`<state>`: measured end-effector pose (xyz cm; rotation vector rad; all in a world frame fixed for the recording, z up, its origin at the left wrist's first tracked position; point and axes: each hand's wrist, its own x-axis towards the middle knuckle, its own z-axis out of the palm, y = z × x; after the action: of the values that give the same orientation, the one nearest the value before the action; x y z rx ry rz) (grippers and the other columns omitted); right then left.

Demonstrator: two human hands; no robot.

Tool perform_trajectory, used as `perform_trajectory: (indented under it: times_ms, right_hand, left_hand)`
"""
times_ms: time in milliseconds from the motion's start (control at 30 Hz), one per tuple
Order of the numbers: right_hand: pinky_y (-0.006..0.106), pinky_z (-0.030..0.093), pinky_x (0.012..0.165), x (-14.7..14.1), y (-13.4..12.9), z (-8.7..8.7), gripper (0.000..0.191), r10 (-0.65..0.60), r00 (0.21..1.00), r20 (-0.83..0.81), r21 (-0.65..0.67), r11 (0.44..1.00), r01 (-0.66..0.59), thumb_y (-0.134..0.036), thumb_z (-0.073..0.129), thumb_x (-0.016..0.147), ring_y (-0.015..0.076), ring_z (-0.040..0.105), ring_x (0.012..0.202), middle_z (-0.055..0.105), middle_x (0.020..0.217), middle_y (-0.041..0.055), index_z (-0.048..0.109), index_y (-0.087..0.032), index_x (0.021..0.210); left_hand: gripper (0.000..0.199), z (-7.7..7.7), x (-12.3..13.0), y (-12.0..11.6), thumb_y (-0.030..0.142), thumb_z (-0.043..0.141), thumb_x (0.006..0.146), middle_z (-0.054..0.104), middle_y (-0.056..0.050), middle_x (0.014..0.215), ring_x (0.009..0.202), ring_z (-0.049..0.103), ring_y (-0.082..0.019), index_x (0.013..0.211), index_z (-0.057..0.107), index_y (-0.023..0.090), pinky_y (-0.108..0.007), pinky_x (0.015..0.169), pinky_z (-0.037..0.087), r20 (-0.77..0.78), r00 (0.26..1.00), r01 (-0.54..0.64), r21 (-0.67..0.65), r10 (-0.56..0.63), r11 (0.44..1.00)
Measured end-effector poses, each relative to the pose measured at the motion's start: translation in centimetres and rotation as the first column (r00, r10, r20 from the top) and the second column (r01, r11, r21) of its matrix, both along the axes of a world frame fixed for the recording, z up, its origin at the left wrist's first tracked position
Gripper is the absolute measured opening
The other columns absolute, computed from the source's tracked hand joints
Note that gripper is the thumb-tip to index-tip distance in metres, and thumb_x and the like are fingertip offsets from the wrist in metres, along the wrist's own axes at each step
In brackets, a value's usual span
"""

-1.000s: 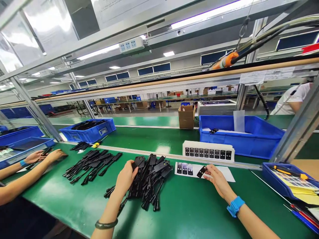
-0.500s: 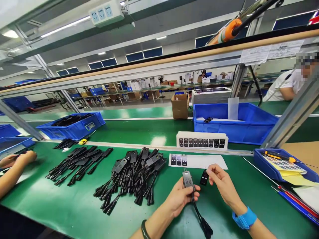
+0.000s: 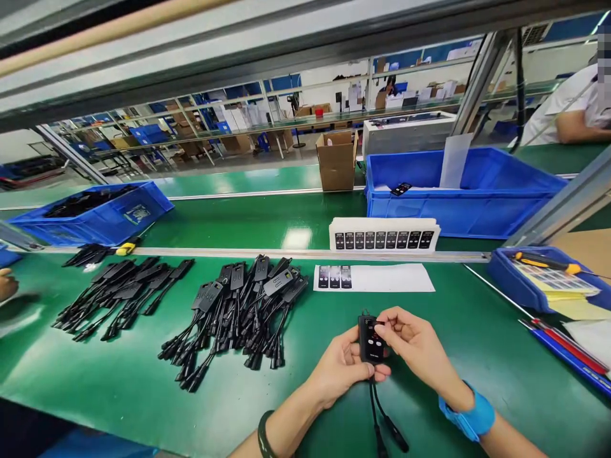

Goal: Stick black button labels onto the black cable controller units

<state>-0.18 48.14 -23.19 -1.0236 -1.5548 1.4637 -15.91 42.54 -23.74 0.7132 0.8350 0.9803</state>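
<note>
A small black device [image 3: 372, 353] with two cables is held upright in my left hand [image 3: 337, 369], thumb at its lower edge. A black label with two white ovals lies over the device's face. My right hand [image 3: 415, 346], with a blue wristband, pinches the label's upper right part against the device. Behind them lies a white label strip [image 3: 391, 278] with a few black labels at its left end. To the left is a pile of black cabled devices [image 3: 245, 305], with another pile [image 3: 124, 289] farther left.
A label sheet [image 3: 384, 240] leans at the rail. Behind stand a blue bin [image 3: 429, 205], a carton [image 3: 335, 165] and another blue bin [image 3: 114, 219]. A blue tray [image 3: 510, 280] and pens lie right. Another person's hand [image 3: 7, 284] shows far left.
The label in my right hand has moved left from beside the device onto its face. The view has tilted down, and the other person's hand has shifted toward the left edge.
</note>
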Motion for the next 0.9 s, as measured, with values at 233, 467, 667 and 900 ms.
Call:
perform_trajectory:
  times_ms: [233, 467, 667, 900]
  right_hand:
    - [0.022, 0.048, 0.051, -0.06, -0.11, -0.22, 0.023, 0.025, 1.0, -0.012, -0.062, 0.998, -0.026, -0.041, 0.065, 0.079, 0.0122, 0.052, 0.06, 0.054, 0.066, -0.0013, 0.06, -0.019, 0.082]
    - [0.022, 0.048, 0.049, -0.09, -0.37, -0.16, 0.024, 0.009, 1.0, 0.0, -0.091, 0.996, -0.009, -0.042, 0.066, 0.078, 0.0113, 0.05, 0.056, 0.053, 0.063, -0.0021, 0.06, -0.019, 0.082]
    - [0.022, 0.043, 0.047, -0.34, -0.42, 0.32, 0.035, -0.07, 0.997, 0.016, -0.027, 0.997, 0.07, -0.035, 0.067, 0.075, 0.0101, 0.048, 0.052, 0.049, 0.061, -0.0059, 0.054, -0.019, 0.103]
    - [0.022, 0.041, 0.046, -0.46, -0.44, 0.27, 0.03, -0.099, 0.995, 0.016, -0.047, 0.994, 0.099, -0.035, 0.068, 0.073, 0.0102, 0.048, 0.05, 0.049, 0.059, -0.007, 0.05, -0.021, 0.092]
  left_hand:
    - [0.062, -0.12, -0.05, -0.15, 0.015, 0.076, 0.064, 0.068, -0.012, 0.101, 0.084, 0.069, -0.021, 0.122, 0.055, 0.017, -0.032, 0.079, 0.054, 0.016, 0.999, 0.048, 0.005, -0.048, 0.999]
    - [0.057, -0.26, 0.13, -0.27, 0.021, 0.074, 0.071, 0.067, -0.013, 0.103, 0.084, 0.069, -0.02, 0.124, 0.054, 0.017, -0.031, 0.077, 0.055, 0.032, 0.998, 0.06, 0.04, -0.061, 0.997]
    - [0.059, -0.22, 0.44, -0.34, 0.028, 0.074, 0.073, 0.068, -0.009, 0.092, 0.08, 0.069, -0.018, 0.126, 0.051, 0.017, -0.028, 0.075, 0.054, -0.01, 0.998, 0.063, 0.058, -0.062, 0.996]
    - [0.064, -0.06, 0.27, -0.29, 0.034, 0.073, 0.075, 0.067, -0.009, 0.086, 0.077, 0.068, -0.017, 0.13, 0.047, 0.016, -0.028, 0.075, 0.053, -0.057, 0.995, 0.08, 0.072, -0.076, 0.994]
